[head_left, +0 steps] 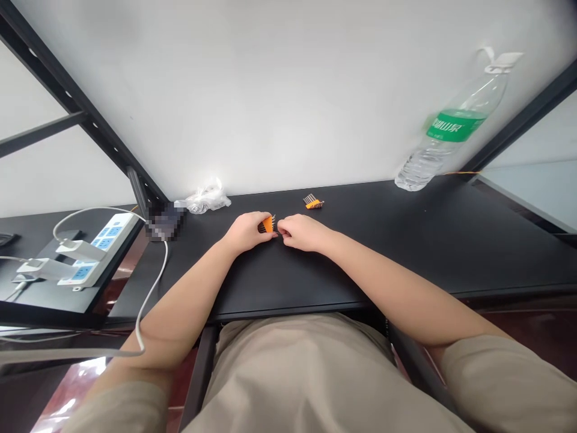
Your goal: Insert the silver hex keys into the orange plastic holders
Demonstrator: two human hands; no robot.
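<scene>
Orange plastic holder (267, 225) of hex keys sits pinched in the left hand (247, 233), whose fingers curl closed around it and hide most of it, with thin metal key ends poking out to the right. The right hand (302, 233) lies just beside it, its fingertips (280, 228) at those ends; whether they grip a key is hard to make out. Both hands are over a black desk (406, 240). Farther back lies a second key set (314, 203), orange with dark keys fanned out. A crumpled clear bag (205, 199) hides its contents. A pixelated object (164, 221) sits near a white power strip (106, 246) with plugs in its sockets, while a green-labelled water bottle (444, 144) hangs tilted by a strap.
</scene>
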